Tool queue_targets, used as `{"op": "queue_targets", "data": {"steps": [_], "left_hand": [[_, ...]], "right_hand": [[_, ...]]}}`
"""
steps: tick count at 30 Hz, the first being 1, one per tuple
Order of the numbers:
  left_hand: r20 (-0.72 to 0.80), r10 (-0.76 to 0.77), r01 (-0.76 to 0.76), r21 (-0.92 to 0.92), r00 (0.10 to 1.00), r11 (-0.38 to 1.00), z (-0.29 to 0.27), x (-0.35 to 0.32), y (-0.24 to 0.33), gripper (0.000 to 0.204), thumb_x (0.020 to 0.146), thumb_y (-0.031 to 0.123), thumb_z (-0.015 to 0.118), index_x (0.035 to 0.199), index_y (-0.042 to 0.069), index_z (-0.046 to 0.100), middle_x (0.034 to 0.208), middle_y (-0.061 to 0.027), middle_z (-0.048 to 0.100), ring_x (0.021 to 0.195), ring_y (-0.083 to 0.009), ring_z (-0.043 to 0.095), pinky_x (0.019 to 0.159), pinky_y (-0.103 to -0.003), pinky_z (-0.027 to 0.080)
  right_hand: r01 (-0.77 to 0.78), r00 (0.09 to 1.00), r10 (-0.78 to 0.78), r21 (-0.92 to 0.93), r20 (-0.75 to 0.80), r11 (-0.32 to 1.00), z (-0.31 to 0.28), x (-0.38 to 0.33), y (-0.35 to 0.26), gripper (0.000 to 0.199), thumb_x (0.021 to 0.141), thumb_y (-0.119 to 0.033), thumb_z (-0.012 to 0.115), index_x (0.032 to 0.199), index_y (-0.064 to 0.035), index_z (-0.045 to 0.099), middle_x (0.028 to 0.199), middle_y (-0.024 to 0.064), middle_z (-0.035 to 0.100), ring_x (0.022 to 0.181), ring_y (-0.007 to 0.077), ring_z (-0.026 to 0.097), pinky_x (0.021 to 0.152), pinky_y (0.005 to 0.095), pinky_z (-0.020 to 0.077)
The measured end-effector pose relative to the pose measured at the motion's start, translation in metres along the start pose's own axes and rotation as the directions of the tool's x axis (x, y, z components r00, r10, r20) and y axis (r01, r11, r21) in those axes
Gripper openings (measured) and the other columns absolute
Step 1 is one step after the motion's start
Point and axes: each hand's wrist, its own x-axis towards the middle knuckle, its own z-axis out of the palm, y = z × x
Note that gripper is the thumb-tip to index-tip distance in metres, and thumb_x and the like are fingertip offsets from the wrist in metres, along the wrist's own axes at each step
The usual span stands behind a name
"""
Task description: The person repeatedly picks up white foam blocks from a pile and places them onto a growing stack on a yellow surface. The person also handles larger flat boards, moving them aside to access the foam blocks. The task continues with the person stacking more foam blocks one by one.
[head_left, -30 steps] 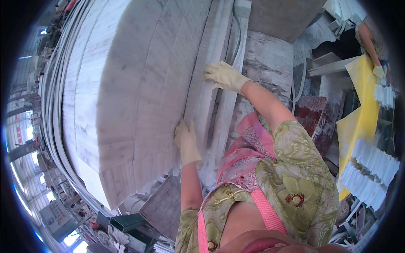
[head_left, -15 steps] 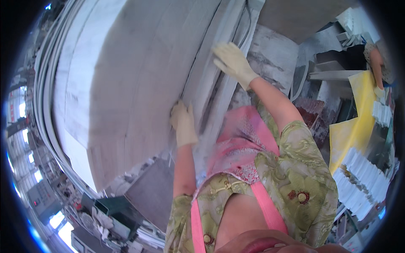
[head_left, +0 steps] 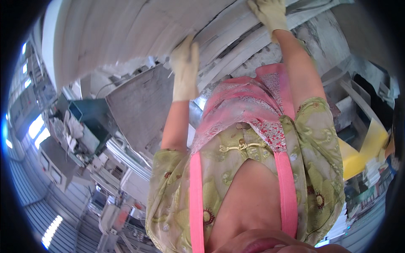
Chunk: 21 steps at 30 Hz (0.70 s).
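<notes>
A big pale grey-white sheet (head_left: pixel 126 33), curved by the lens, fills the upper left of the head view. My left hand (head_left: pixel 184 67), in a cream glove, grips the sheet's near edge with the fingers pointing up. At the top of the picture my right hand (head_left: pixel 270 14), also gloved, holds the same edge further along. Beneath the sheet lie more pale layered sheets (head_left: pixel 240 55), stacked edge on. Both forearms reach up from my green and pink clothing.
A grey flat board (head_left: pixel 139 105) lies below the sheet at left. A dark teal box (head_left: pixel 90 114) and cluttered machinery stand at far left. Yellow sheet material (head_left: pixel 363 152) and shelving sit at right. Bright windows show at the left rim.
The view has tilted, so the big sheet and both hands have shifted up in the picture. Both hands stay on the sheet's edge, and more of the clutter at left has come into view.
</notes>
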Motion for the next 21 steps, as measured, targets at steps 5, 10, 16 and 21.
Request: {"op": "queue_targets", "data": {"steps": [5,10,16,21], "left_hand": [[0.296,-0.356,0.364,0.03,0.886,0.931,-0.032,-0.087,-0.032,0.025,0.093,0.023,0.065,0.111,0.007,0.073,0.104,-0.0186,0.073,0.101,-0.0375,0.069,0.086,-0.045,0.053],[0.04,-0.125,0.124,0.024,0.991,0.992,-0.004,-0.08,-0.028,0.03,0.093,0.022,0.065,0.116,0.004,0.07,0.113,-0.0206,0.071,0.103,-0.0383,0.068,0.089,-0.044,0.053],[-0.077,-0.485,0.479,-0.082,0.871,0.874,0.02,-0.049,-0.045,0.043,0.093,0.032,0.062,0.12,-0.002,0.065,0.116,-0.0245,0.069,0.111,-0.0394,0.064,0.098,-0.043,0.048],[0.008,-0.658,0.65,-0.172,0.753,0.741,0.04,-0.048,-0.06,0.06,0.087,0.042,0.07,0.125,-0.003,0.061,0.12,-0.0227,0.066,0.116,-0.0335,0.062,0.101,-0.039,0.045]], "right_hand": [[0.013,1.0,-0.012,-0.034,0.029,0.999,0.001,0.002,0.013,0.064,0.099,-0.048,0.049,0.148,-0.0066,0.049,0.158,0.0182,0.04,0.149,0.0362,0.031,0.121,0.0601,0.0185],[0.043,0.999,-0.045,-0.077,-0.017,0.996,0.007,0.001,0.023,0.065,0.098,-0.048,0.049,0.148,-0.0064,0.048,0.159,0.019,0.038,0.149,0.0364,0.03,0.121,0.0605,0.0184],[0.011,0.999,-0.01,-0.02,0.033,1.0,0.009,0.002,0.027,0.067,0.098,-0.05,0.05,0.148,-0.0062,0.048,0.159,0.0196,0.037,0.149,0.0378,0.031,0.121,0.061,0.0178],[0.026,1.0,-0.026,0.012,0.005,1.0,0.007,0.001,0.026,0.067,0.097,-0.05,0.051,0.147,-0.0062,0.049,0.158,0.0201,0.038,0.147,0.0385,0.033,0.12,0.0615,0.0188]]}}
